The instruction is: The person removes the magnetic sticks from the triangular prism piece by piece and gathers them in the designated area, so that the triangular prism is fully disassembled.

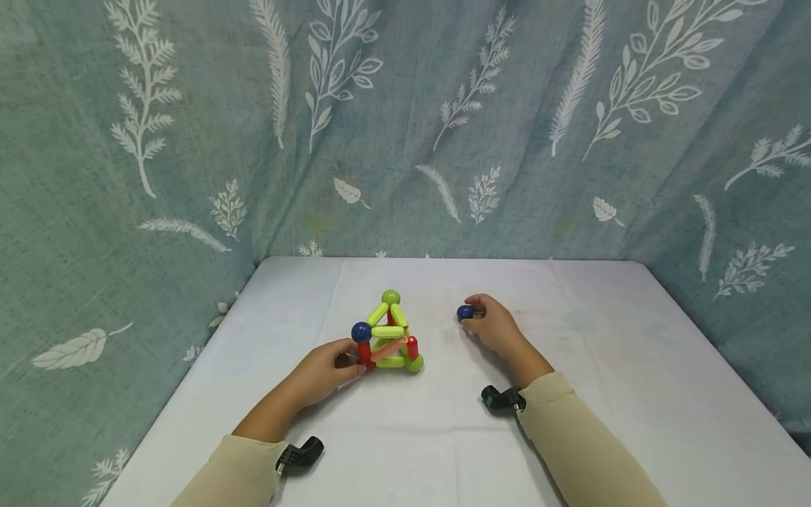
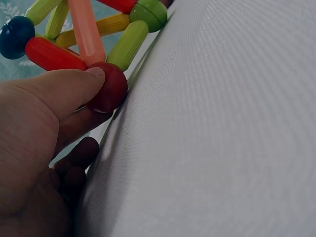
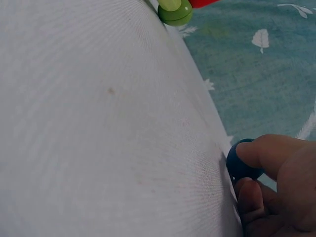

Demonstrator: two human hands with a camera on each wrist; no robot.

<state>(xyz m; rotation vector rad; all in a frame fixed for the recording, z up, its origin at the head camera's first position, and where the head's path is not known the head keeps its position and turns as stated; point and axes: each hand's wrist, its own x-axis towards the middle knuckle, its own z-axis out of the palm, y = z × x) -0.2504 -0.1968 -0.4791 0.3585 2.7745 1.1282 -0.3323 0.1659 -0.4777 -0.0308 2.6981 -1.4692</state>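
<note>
A frame built of colored magnetic rods and balls (image 1: 388,332) stands on the table, left of center. Its lower left corner is a red ball (image 2: 109,88), which my left hand (image 1: 326,373) pinches with the thumb on top and fingers beneath. Above that corner sits a blue ball (image 1: 361,332) on a red rod; a green ball (image 1: 391,297) tops the far side. At the near right corner, a red rod (image 1: 412,348) rises from another green ball (image 1: 415,363). To the right, apart from the frame, my right hand (image 1: 497,327) pinches a loose blue ball (image 3: 240,163) at the tabletop.
A white cloth covers the table (image 1: 405,451). Behind and at both sides hangs a green curtain (image 1: 405,141) with white leaf prints. Black wrist cameras (image 1: 303,453) are strapped near both sleeves.
</note>
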